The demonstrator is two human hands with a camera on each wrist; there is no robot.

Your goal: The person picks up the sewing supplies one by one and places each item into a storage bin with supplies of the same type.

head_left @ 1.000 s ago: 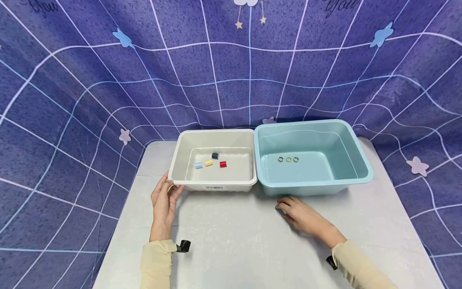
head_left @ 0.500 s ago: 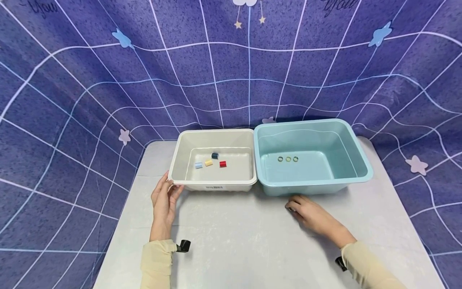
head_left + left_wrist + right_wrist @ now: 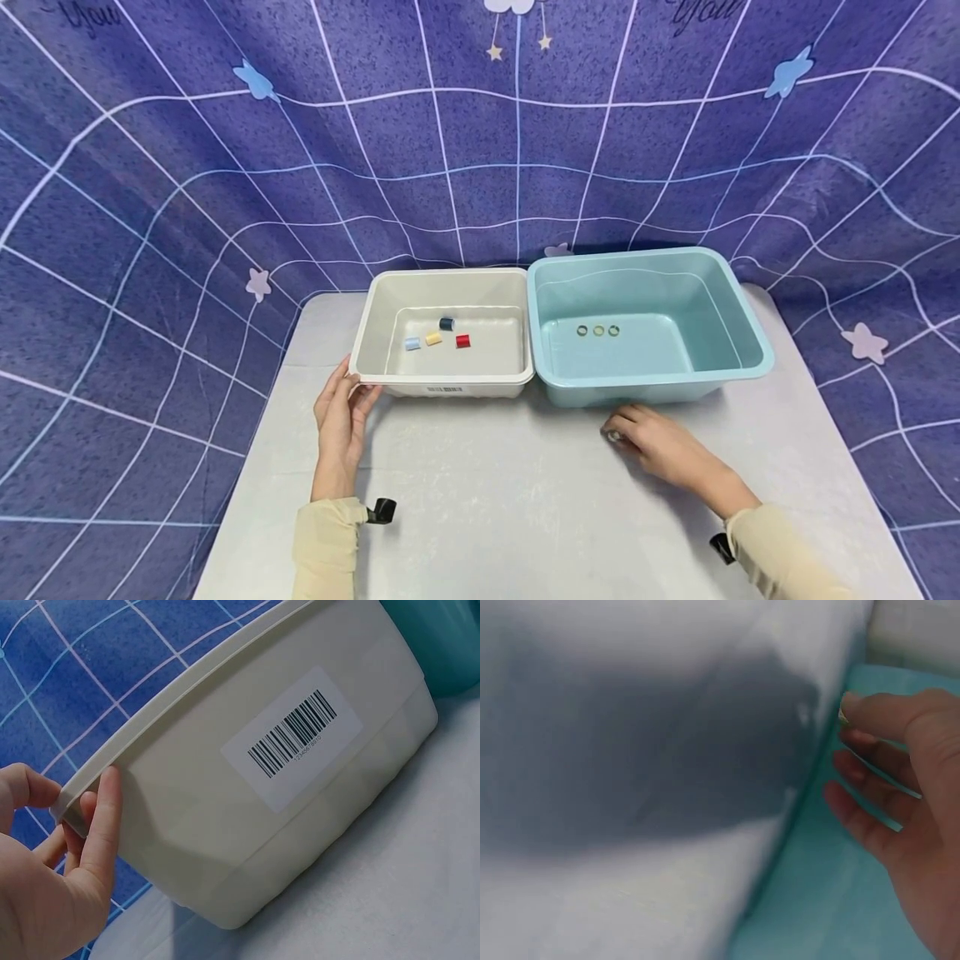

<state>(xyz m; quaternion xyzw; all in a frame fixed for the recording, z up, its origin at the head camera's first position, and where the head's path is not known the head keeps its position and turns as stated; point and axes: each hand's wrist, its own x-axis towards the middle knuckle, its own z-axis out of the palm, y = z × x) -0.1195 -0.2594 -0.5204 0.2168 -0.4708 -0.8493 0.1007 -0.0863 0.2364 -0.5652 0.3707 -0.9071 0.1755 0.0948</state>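
Observation:
My left hand (image 3: 341,421) grips the front-left corner of the white bin (image 3: 442,380), thumb and fingers around its rim, as the left wrist view also shows. Inside lie several thread spools: dark (image 3: 447,323), yellow (image 3: 433,338), light blue (image 3: 412,343) and red (image 3: 462,341). Just in front of the blue bin (image 3: 652,383), my right hand (image 3: 660,446) pinches a small ring (image 3: 613,435) between thumb and finger. Only a sliver of that ring (image 3: 843,716) shows in the right wrist view. Three rings (image 3: 598,331) sit in a row on the blue bin's floor.
Both bins stand side by side at the back of a pale table (image 3: 480,500). Behind them hangs a purple curtain (image 3: 480,133) with grid lines and stars. A barcode label (image 3: 292,739) is stuck to the white bin's front.
My right hand has moved to the right along the blue bin's front, and the ring in its fingertips has come into sight. The left hand stays on the white bin's corner.

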